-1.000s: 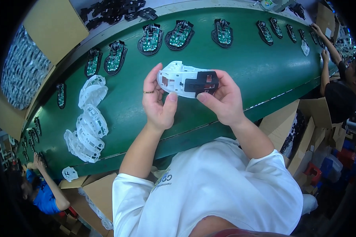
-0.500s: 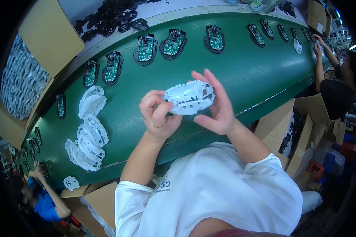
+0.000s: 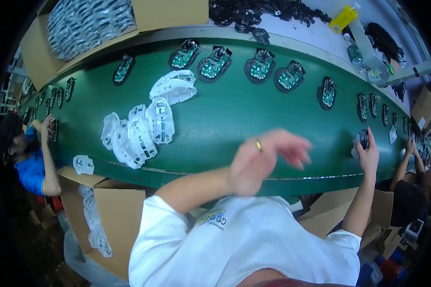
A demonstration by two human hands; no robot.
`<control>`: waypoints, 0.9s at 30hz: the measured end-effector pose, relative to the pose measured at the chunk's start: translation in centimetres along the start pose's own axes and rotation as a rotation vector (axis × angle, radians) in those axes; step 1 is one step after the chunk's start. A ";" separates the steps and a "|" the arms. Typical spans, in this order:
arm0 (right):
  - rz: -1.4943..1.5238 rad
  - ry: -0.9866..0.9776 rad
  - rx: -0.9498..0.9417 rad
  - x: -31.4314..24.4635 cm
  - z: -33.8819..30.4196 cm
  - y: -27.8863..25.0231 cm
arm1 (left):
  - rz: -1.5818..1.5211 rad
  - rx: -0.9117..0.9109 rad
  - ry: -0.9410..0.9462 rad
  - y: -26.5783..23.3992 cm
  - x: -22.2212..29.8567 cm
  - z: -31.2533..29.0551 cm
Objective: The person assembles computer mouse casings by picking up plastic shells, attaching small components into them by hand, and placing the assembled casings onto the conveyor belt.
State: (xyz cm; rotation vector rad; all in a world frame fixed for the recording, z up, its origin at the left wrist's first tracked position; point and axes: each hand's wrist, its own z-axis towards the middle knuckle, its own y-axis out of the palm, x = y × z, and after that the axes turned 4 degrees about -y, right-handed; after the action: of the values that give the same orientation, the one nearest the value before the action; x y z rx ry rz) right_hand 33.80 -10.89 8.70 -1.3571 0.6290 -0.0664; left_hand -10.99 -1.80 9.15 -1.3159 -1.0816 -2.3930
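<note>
My right hand (image 3: pixel 368 155) reaches out to the right side of the green belt. Its thumb and fingers close round a small dark piece with a pale edge (image 3: pixel 364 138), partly hidden by the fingers. My left hand (image 3: pixel 266 160) hangs over the near middle of the belt, blurred by motion. Its fingers are loosely stretched and hold nothing. Left of it lies a cluster of white plastic shells (image 3: pixel 139 134), with another white shell (image 3: pixel 175 87) behind. Along the far side stand several black mouse-shaped bases with green circuit boards (image 3: pixel 261 66).
An open box of grey wrapped parts (image 3: pixel 88 28) stands at the back left. Black plastic pieces (image 3: pixel 273 12) and bottles lie on the back ledge. A cardboard box (image 3: pixel 117 210) holds white shells at near left. People work at both ends of the belt (image 3: pixel 225 129).
The white shell is no longer between both hands. My right hand has moved far right and closes on a dark, pale-edged piece; my left hand has come free. The view has turned.
</note>
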 end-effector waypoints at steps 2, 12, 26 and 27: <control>-0.352 0.028 -0.120 2.2 1.1 0.5 | -0.155 -0.348 -0.001 2.4 7.3 0.7; 0.117 -0.409 0.003 -16.2 3.7 5.8 | 1.024 0.110 0.198 -3.8 10.4 -1.8; -0.212 -0.943 -0.460 -35.9 24.0 18.9 | 1.808 0.863 -0.530 -17.2 11.0 -1.9; -0.198 -0.959 -0.416 -35.6 23.9 19.1 | 1.797 0.880 -0.572 -17.0 11.7 -1.7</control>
State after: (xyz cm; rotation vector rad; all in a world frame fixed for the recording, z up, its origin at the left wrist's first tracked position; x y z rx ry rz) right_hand 9.07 28.96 6.48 -1.6392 -0.3212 0.5564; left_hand -27.32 11.02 9.35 -1.4380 -0.3809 -0.2082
